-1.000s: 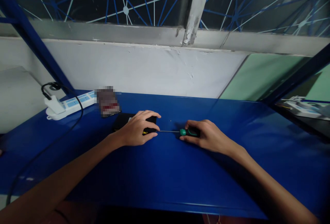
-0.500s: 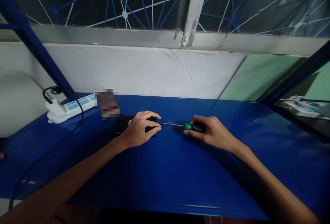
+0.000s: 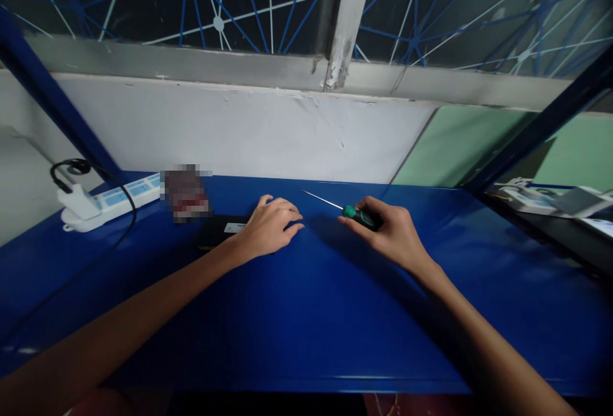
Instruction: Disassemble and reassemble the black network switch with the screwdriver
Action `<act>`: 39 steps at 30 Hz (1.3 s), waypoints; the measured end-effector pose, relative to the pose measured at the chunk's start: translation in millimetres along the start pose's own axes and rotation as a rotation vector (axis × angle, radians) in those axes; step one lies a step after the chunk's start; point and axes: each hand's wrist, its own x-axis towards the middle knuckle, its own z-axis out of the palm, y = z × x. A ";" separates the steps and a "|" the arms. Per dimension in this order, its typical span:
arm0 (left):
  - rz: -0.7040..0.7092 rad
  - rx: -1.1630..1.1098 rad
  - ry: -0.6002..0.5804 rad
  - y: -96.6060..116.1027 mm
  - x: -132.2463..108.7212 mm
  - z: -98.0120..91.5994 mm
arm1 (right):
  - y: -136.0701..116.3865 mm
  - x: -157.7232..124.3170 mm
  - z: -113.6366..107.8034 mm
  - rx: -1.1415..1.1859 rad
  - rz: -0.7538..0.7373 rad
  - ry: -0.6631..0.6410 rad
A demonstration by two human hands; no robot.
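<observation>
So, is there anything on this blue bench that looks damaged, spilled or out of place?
Nothing is spilled or broken on the glossy blue bench. The left hand rests on a flat black rectangular device; the right hand holds a green-handled screwdriver, tip raised. Only the white window post behind shows peeling paint.

R hand (image 3: 393, 234) grips screwdriver (image 3: 357, 215) — raised, prob.

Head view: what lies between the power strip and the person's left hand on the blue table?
A blurred reddish-grey object and a flat black device under the left hand, right of the power strip.
</observation>
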 end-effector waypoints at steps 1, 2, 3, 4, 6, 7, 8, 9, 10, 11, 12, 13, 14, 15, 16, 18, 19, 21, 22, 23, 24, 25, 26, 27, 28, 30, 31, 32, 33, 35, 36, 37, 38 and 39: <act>-0.019 -0.017 -0.011 -1.4 0.4 -1.7 | 0.3 -0.1 0.3 -0.003 0.001 0.003; -0.031 -0.044 -0.022 -3.3 -0.3 -4.7 | 0.5 -0.2 0.6 -0.006 0.001 0.001; -0.038 -0.083 -0.035 -5.8 -2.0 -9.2 | 0.7 -0.3 0.8 -0.008 0.000 -0.001; -0.038 -0.150 -0.036 -9.2 -4.8 -15.0 | 0.7 -0.5 0.9 -0.011 0.000 -0.005; 0.023 -0.309 -0.079 -18.8 -13.8 -29.8 | 0.8 -0.8 0.8 -0.016 -0.003 -0.008; 0.034 -0.349 -0.113 -24.9 -19.7 -37.9 | 0.9 -0.9 0.7 -0.016 -0.006 -0.008; 0.032 -0.353 -0.142 -31.7 -26.1 -45.6 | 1.0 -1.1 0.6 -0.017 -0.007 -0.007; 0.036 -0.340 -0.178 -38.9 -32.6 -52.5 | 1.1 -1.2 0.6 -0.017 -0.008 -0.008; 0.042 -0.319 -0.229 -46.0 -38.7 -58.4 | 1.2 -1.2 0.6 -0.017 -0.008 -0.011; 0.042 -0.295 -0.278 -52.6 -44.1 -62.9 | 1.1 -1.3 0.8 -0.018 -0.009 -0.018; 0.028 -0.272 -0.330 -58.3 -48.3 -65.9 | 0.9 -1.5 1.1 -0.019 -0.010 -0.028; 0.022 -0.256 -0.364 -62.7 -51.2 -67.7 | 0.6 -1.6 1.4 -0.020 -0.011 -0.040; 0.024 -0.243 -0.382 -65.7 -52.7 -68.1 | 0.2 -1.8 1.9 -0.020 -0.014 -0.052; 0.026 -0.227 -0.383 -67.3 -52.9 -67.4 | -0.2 -2.1 2.4 -0.018 -0.017 -0.062; 0.032 -0.210 -0.376 -67.4 -52.0 -65.6 | -0.6 -2.3 3.0 -0.015 -0.022 -0.068; 0.041 -0.161 -0.351 -64.4 -48.1 -59.8 | -0.8 -2.7 3.7 -0.006 -0.031 -0.069; 0.035 -0.121 -0.333 -61.9 -45.9 -56.1 | -0.6 -2.8 3.8 -0.002 -0.032 -0.066; -0.014 0.002 -0.283 -56.4 -42.3 -48.5 | 0.0 -2.6 3.4 0.001 -0.027 -0.053; -0.064 0.087 -0.235 -54.1 -41.4 -45.1 | 0.3 -2.4 3.0 0.001 -0.024 -0.047; -0.111 0.154 -0.198 -52.5 -41.0 -42.4 | 0.5 -2.2 2.4 0.000 -0.022 -0.042; -0.147 0.192 -0.181 -51.8 -41.3 -40.6 | 0.5 -2.0 1.8 -0.001 -0.022 -0.039; -0.174 0.209 -0.176 -52.1 -42.1 -39.7 | 0.3 -1.8 1.2 -0.001 -0.024 -0.037; -0.176 0.216 -0.174 -53.3 -43.1 -39.7 | 0.0 -1.8 0.8 -0.001 -0.027 -0.039; -0.153 0.216 -0.176 -55.3 -44.4 -40.5 | -0.5 -1.8 0.5 -0.001 -0.030 -0.041; -0.103 0.217 -0.178 -57.9 -45.6 -41.7 | -0.9 -1.8 0.3 0.000 -0.033 -0.043; 0.036 0.214 -0.208 -63.5 -47.9 -44.6 | -1.6 -2.0 0.4 0.002 -0.044 -0.045; 0.088 0.208 -0.243 -66.1 -48.7 -46.1 | -1.7 -2.1 0.5 0.004 -0.051 -0.045; 0.117 0.200 -0.288 -68.0 -49.1 -47.4 | -1.5 -2.2 0.7 0.006 -0.059 -0.045; 0.122 0.194 -0.335 -69.2 -49.1 -48.9 | -1.2 -2.3 0.9 0.008 -0.067 -0.042; 0.098 0.196 -0.411 -68.6 -47.5 -52.3 | -0.2 -2.4 1.2 0.011 -0.075 -0.031; 0.085 0.202 -0.442 -66.8 -45.7 -54.4 | 0.4 -2.4 1.4 0.011 -0.076 -0.024; 0.076 0.211 -0.468 -63.9 -43.3 -57.0 | 0.8 -2.3 1.5 0.011 -0.076 -0.019; 0.071 0.224 -0.494 -60.2 -40.4 -59.8 | 1.2 -2.2 1.7 0.011 -0.075 -0.015; 0.067 0.234 -0.519 -56.1 -37.2 -62.7 | 1.5 -2.2 1.9 0.011 -0.073 -0.015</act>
